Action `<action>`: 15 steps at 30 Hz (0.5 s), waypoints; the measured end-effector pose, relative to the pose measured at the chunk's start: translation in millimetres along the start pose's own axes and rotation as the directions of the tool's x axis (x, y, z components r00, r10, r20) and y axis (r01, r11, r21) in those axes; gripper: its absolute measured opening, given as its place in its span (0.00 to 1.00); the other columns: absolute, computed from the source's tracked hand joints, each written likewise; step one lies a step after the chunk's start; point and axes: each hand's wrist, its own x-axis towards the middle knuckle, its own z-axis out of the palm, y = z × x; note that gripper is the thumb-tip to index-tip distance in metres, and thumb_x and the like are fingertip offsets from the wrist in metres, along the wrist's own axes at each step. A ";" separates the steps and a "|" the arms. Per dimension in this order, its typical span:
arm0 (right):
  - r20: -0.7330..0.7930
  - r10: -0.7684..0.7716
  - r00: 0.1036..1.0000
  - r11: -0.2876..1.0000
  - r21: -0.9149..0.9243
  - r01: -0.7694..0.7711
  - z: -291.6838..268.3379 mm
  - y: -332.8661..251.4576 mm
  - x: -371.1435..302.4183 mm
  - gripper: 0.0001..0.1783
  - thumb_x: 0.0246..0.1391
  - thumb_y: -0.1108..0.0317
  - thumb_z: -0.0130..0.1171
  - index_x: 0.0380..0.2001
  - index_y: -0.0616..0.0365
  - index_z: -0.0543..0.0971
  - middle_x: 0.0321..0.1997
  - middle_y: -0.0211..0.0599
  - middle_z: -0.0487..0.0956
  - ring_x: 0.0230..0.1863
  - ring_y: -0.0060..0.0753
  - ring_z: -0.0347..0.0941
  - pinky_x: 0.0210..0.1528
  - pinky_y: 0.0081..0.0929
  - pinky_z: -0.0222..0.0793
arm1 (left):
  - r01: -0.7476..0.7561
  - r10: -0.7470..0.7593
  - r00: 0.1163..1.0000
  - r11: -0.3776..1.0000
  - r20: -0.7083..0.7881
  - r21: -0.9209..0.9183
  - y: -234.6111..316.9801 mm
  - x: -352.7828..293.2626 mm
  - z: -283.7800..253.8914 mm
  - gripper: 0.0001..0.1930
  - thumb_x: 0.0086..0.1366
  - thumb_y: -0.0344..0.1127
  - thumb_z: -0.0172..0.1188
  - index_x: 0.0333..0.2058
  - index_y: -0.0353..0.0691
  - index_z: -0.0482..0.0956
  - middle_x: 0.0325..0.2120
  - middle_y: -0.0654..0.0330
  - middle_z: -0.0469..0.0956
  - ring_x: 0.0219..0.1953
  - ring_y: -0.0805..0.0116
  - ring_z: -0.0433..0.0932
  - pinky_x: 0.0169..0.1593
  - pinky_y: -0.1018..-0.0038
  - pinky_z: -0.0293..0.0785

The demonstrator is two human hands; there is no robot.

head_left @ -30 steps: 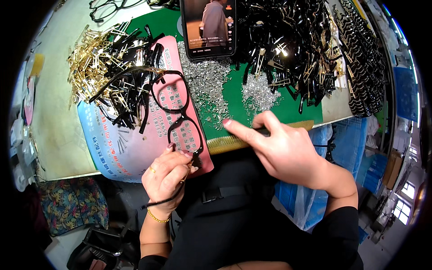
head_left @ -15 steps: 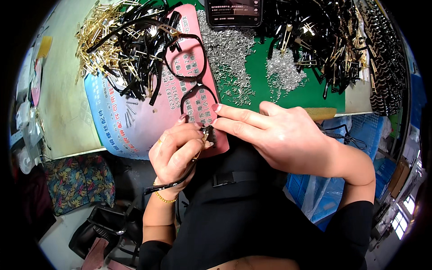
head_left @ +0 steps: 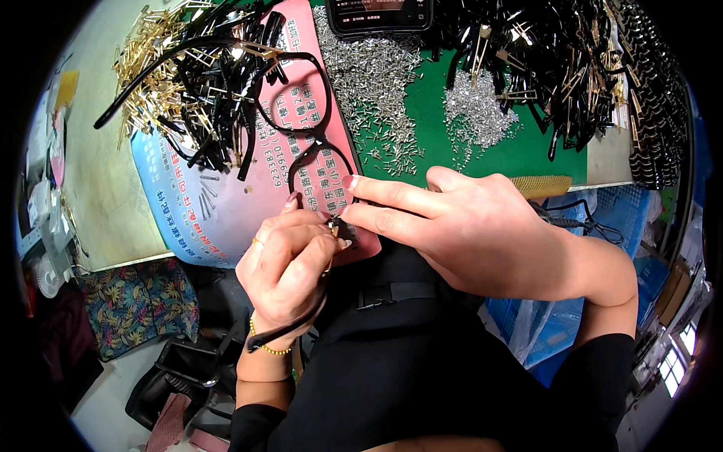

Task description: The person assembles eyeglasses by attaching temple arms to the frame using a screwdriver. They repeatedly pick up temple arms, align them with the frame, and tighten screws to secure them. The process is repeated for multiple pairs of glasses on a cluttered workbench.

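Observation:
A black eyeglass frame [head_left: 327,98] lies tilted over the pink part of a printed mat, its far temple arm reaching left across a pile of parts. My left hand [head_left: 286,264] is closed at the near hinge, pinching the near temple arm [head_left: 290,329], which runs back along my wrist. Against the near rim rest the outstretched index and middle fingertips of my right hand [head_left: 482,233], steadying the frame; its thumb is hidden. A small metallic bit shows between the two hands at the hinge, too small to make out.
Black and gold temple arms [head_left: 203,90] heap at the far left, more dark ones [head_left: 557,68] at the far right. Tiny silver screws [head_left: 376,98] and a smaller pile [head_left: 480,109] lie on the green mat [head_left: 433,143]. A phone [head_left: 379,16] stands at the back; blue crates [head_left: 553,324] sit lower right.
The eyeglass frame and both hands sit slightly further left. The far temple arm's tip now reaches further left and lower. Both hands keep their hold; the whole view has shifted a little.

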 end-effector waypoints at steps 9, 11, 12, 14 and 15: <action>-0.012 -0.018 1.000 0.999 0.035 0.019 1.6 0.2 1.9 0.31 0.43 0.75 0.64 0.55 0.52 0.77 0.60 0.32 0.76 0.32 0.39 0.79 0.28 0.31 0.78 | 0.078 -0.076 0.996 0.995 0.043 -0.057 2.5 1.3 0.9 0.14 0.53 0.09 0.62 0.35 0.32 0.75 0.30 0.52 0.78 0.36 0.56 0.82 0.35 0.69 0.79; -0.039 0.001 0.999 1.000 0.000 -0.001 1.6 -1.0 2.6 0.31 0.44 0.75 0.64 0.56 0.52 0.76 0.60 0.33 0.77 0.32 0.39 0.80 0.29 0.32 0.78 | 0.159 -0.164 0.986 0.978 -0.030 -0.135 -5.3 -8.0 5.7 0.14 0.53 0.11 0.65 0.36 0.33 0.77 0.31 0.54 0.79 0.36 0.58 0.82 0.41 0.66 0.81; -0.032 0.006 0.999 1.000 0.018 -0.005 1.0 -0.1 2.9 0.31 0.44 0.75 0.64 0.56 0.53 0.76 0.59 0.34 0.77 0.32 0.40 0.80 0.29 0.33 0.79 | 0.149 -0.154 0.988 0.982 -0.035 -0.113 -5.4 -9.9 5.7 0.14 0.53 0.12 0.67 0.36 0.33 0.77 0.31 0.54 0.79 0.37 0.58 0.82 0.44 0.64 0.82; -0.014 0.010 1.000 0.998 0.055 -0.009 -2.1 0.9 3.1 0.31 0.45 0.75 0.64 0.57 0.53 0.75 0.59 0.37 0.77 0.32 0.41 0.80 0.29 0.35 0.79 | 0.045 -0.048 0.998 0.997 -0.044 -0.062 -10.9 -2.9 6.0 0.14 0.53 0.13 0.67 0.37 0.34 0.77 0.32 0.53 0.80 0.37 0.58 0.82 0.47 0.62 0.83; -0.018 0.005 1.000 0.999 0.049 -0.004 -2.7 1.4 3.5 0.31 0.45 0.75 0.64 0.57 0.54 0.75 0.59 0.37 0.77 0.32 0.41 0.81 0.29 0.35 0.79 | -0.006 0.004 0.999 0.999 -0.048 -0.035 -13.3 0.7 5.2 0.14 0.53 0.14 0.68 0.37 0.34 0.77 0.33 0.53 0.80 0.37 0.58 0.82 0.49 0.61 0.83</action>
